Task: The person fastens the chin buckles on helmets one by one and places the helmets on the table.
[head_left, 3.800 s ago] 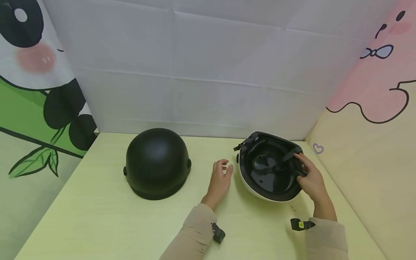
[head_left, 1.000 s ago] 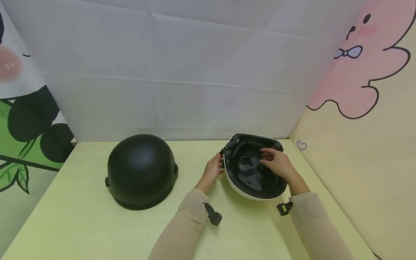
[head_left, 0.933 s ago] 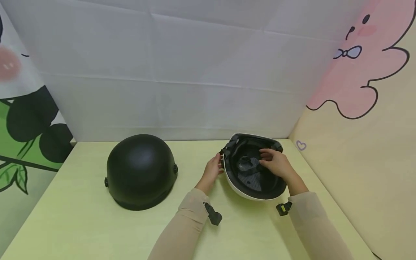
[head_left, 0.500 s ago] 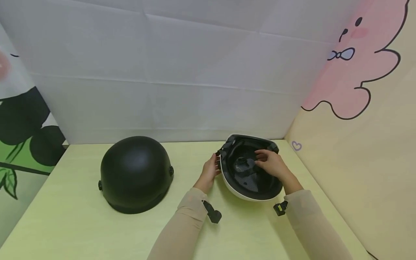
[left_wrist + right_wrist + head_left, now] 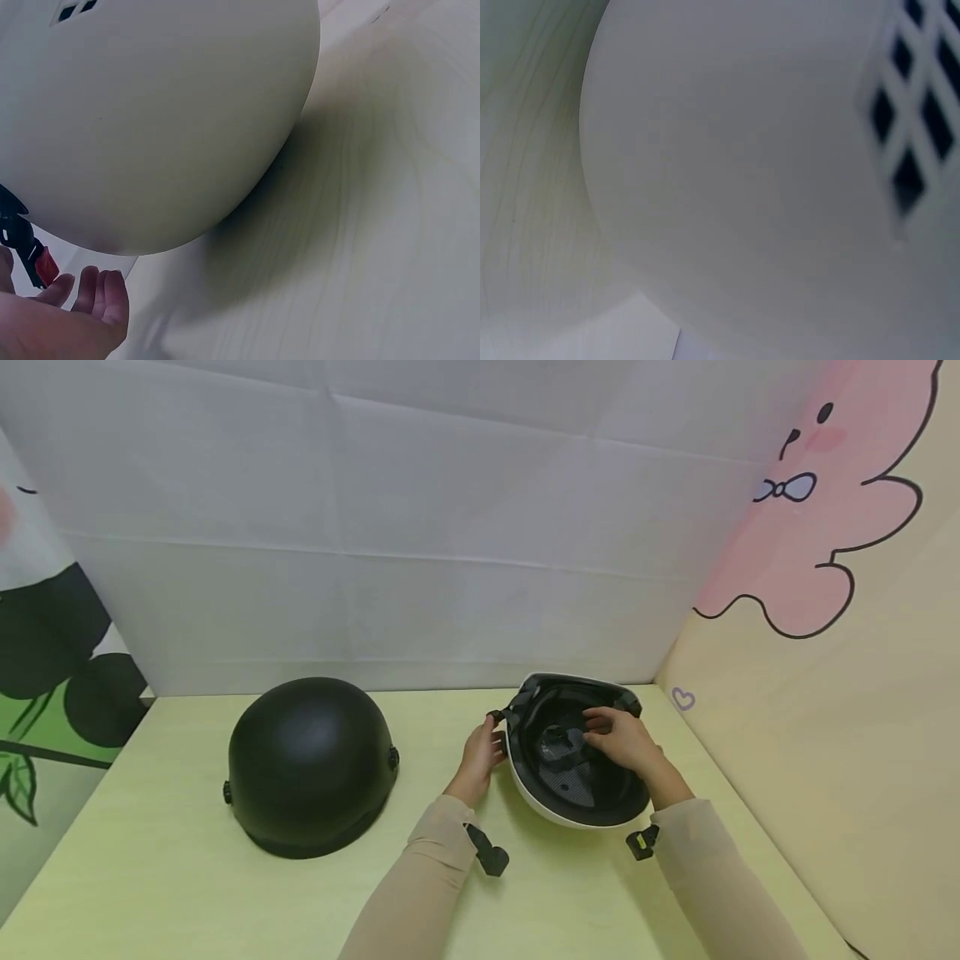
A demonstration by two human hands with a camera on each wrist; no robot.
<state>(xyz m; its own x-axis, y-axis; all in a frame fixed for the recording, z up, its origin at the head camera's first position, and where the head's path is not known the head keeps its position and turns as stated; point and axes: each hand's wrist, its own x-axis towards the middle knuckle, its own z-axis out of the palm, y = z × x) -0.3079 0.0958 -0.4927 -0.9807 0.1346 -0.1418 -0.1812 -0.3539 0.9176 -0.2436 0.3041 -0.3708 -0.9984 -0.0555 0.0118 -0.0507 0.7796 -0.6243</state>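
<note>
Head | left grip (image 5: 477,760) beside white helmet (image 5: 558,764) | right grip (image 5: 622,742) over it | holds unclear

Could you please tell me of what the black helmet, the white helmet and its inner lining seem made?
Black helmet: probably hard plastic, satin, from its soft highlight.
White helmet: likely moulded plastic, smooth and matte, with a cut-out lattice.
Lining: perhaps padded foam with mesh, judging by the fine grid.
</note>
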